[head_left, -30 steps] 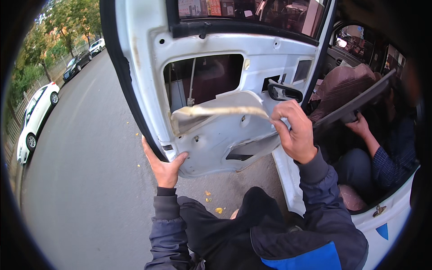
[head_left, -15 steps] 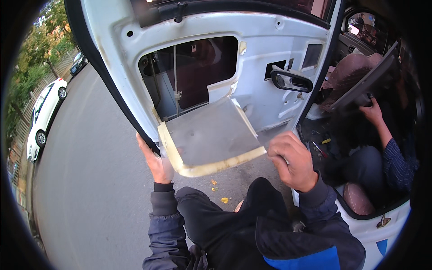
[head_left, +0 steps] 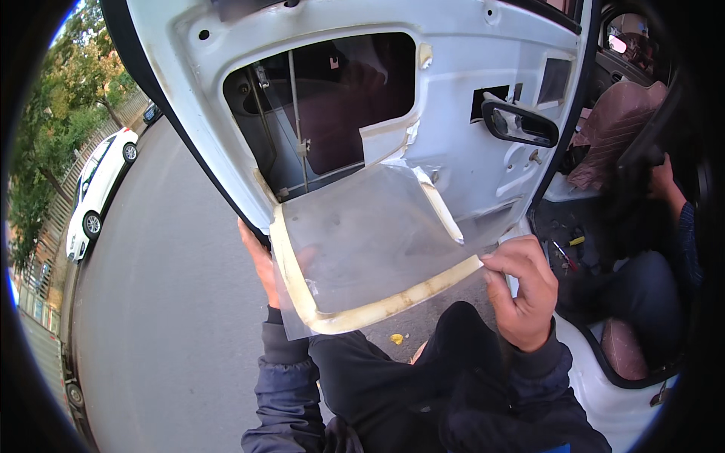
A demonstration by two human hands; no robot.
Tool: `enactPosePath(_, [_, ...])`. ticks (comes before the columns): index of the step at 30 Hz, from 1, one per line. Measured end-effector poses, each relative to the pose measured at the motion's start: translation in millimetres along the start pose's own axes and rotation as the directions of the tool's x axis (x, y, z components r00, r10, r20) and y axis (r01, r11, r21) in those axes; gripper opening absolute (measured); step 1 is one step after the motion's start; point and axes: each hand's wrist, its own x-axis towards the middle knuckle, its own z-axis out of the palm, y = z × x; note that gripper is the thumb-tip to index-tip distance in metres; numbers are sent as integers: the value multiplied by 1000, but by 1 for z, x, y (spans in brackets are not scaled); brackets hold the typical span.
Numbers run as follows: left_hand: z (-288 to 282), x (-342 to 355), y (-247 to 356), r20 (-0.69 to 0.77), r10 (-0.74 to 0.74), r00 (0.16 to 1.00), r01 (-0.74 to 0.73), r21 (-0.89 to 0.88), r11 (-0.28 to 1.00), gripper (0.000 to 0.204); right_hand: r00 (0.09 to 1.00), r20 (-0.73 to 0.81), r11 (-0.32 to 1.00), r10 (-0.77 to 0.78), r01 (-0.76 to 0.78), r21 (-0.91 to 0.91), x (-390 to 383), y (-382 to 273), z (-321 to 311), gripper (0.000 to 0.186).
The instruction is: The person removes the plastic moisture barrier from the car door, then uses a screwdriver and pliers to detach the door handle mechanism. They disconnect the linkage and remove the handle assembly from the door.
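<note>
The right hand [head_left: 523, 291] pinches with closed fingers the lower right corner of the plastic sheet [head_left: 362, 249]. The left hand [head_left: 260, 260] grips its left edge from behind. The sheet hangs peeled down from the white door [head_left: 461, 90], below the opening [head_left: 325, 106].

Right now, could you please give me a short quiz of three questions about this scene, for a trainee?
1. True or false: the right hand pinches a corner of the clear plastic sheet.
2. Where is the left hand? A) on the inner door handle B) at the sheet's left edge, partly behind it C) on the road
3. What colour is the car door?

Key: 1 true; 2 B; 3 white.
</note>
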Motion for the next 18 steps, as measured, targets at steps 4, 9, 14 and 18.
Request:
enactPosePath(4, [-1,-1,12,-33,-30,999,33,100,994,132,997,-69,1000,-20,21,4,-1,3,2,29])
enactPosePath(9, [-4,-20,35,-218,117,969,-60,250,966,106,988,-147,994,48,-33,103,0,6,8,24])
enactPosePath(14, [-17,-47,77,-301,166,939,-174,-1,985,61,977,-167,939,135,-72,335,-2,8,17,18])
enactPosePath(18, [-22,-49,116,-91,-54,994,6,-457,889,20,984,-161,958,74,-26,285,-7,10,19,17])
